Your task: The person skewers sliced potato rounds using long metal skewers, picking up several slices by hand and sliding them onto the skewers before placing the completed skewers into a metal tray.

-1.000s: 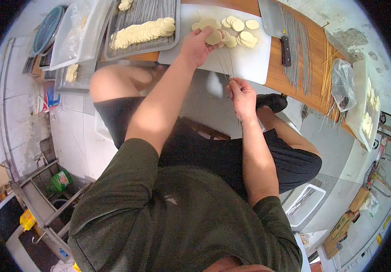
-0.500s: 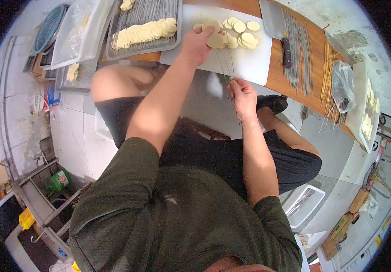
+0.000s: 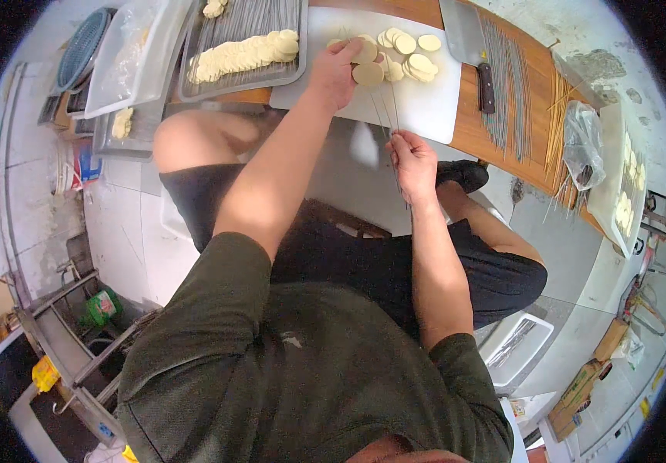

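Pale round slices point(image 3: 368, 72) are pinched in my left hand point(image 3: 336, 77), above the white cutting board point(image 3: 317, 104), with thin skewers reaching down from them. My right hand point(image 3: 412, 166) grips the lower part of those thin skewers point(image 3: 382, 107) just beyond the board's front edge; where their upper tips end behind the slices is hard to make out. More cream-coloured slices point(image 3: 397, 41) lie in small overlapping groups on the board, right of my left hand. Beside the board is a metal tray point(image 3: 243, 91) holding a long row of slices and many bare skewers.
A cleaver point(image 3: 486, 88), metal skewers point(image 3: 507, 100), bamboo sticks point(image 3: 556, 147) and a plastic bag point(image 3: 584, 139) lie on the wooden table point(image 3: 464, 116). White trays point(image 3: 615, 193) with slices stand at right; more trays and a blue basket point(image 3: 80, 50) at left. My knees are below the table.
The slices in my left fingers have shifted slightly, now showing two discs one above the other. My right hand stays in about the same place on the skewers.
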A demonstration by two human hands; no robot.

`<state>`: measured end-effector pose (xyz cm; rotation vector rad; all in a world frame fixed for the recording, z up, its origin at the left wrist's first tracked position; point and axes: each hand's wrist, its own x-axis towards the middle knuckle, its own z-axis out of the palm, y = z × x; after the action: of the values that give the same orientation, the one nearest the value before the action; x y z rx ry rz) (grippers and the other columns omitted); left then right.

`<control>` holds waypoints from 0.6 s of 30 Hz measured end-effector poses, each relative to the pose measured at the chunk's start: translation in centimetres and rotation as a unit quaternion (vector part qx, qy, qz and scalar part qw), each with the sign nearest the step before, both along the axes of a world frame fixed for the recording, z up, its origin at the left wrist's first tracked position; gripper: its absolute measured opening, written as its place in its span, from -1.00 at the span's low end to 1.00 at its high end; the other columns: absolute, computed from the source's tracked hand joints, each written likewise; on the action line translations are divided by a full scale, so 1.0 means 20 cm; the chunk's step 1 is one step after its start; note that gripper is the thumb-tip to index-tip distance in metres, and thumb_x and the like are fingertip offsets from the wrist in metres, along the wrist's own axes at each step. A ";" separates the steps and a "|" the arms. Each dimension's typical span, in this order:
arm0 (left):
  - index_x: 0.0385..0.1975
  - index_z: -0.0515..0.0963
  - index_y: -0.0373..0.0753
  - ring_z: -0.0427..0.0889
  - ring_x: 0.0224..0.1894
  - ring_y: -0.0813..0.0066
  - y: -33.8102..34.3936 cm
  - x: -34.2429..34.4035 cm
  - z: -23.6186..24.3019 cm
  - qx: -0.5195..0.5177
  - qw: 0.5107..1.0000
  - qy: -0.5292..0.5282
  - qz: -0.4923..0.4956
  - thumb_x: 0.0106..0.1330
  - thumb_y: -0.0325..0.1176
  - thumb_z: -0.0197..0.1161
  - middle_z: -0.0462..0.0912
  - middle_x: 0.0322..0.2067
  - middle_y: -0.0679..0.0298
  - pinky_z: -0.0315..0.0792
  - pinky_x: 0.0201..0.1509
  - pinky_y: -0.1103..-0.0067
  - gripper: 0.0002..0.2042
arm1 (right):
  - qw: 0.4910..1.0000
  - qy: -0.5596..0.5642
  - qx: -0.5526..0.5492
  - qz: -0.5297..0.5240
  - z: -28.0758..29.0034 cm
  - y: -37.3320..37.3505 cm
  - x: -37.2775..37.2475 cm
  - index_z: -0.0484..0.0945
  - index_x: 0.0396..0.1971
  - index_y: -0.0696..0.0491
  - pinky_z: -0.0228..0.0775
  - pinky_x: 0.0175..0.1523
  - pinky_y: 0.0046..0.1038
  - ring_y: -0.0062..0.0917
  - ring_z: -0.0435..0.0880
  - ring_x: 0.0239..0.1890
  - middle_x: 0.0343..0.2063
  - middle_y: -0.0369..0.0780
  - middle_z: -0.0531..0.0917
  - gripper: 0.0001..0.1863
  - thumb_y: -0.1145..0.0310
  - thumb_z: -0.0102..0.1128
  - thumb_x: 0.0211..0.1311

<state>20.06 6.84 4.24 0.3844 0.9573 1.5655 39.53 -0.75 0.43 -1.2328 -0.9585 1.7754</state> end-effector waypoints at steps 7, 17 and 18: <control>-0.11 0.45 -0.46 0.62 -0.16 0.30 -0.03 0.01 -0.01 0.001 1.000 0.010 -0.029 0.34 -0.34 0.10 0.60 -0.21 0.11 0.53 -0.05 0.46 -0.71 | 1.000 -0.005 0.009 -0.003 0.00 0.00 -0.01 0.57 -0.26 0.23 0.14 -0.56 -0.71 -0.81 0.33 -0.63 -0.56 -0.32 0.58 -0.83 0.45 0.08 0.27; -0.14 0.48 -0.40 0.64 -0.26 0.39 -0.08 0.10 -0.07 -0.055 0.998 0.007 0.000 0.29 -0.32 0.18 0.61 -0.24 0.17 0.55 -0.23 0.52 -0.73 | 1.000 0.007 -0.004 0.000 0.00 0.01 -0.02 0.56 -0.25 0.22 0.15 -0.55 -0.71 -0.80 0.33 -0.62 -0.56 -0.33 0.57 -0.83 0.45 0.07 0.27; -0.14 0.48 -0.39 0.63 -0.26 0.41 -0.08 0.10 -0.07 -0.057 0.998 0.014 -0.013 0.28 -0.33 0.18 0.62 -0.25 0.18 0.54 -0.25 0.52 -0.73 | 1.000 0.008 -0.004 0.000 0.01 0.01 -0.02 0.56 -0.25 0.22 0.15 -0.55 -0.71 -0.80 0.33 -0.62 -0.56 -0.33 0.57 -0.83 0.45 0.07 0.27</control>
<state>22.03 5.20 2.75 0.3386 1.0535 1.4777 39.12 -0.62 0.57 -1.2226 -0.9438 1.7883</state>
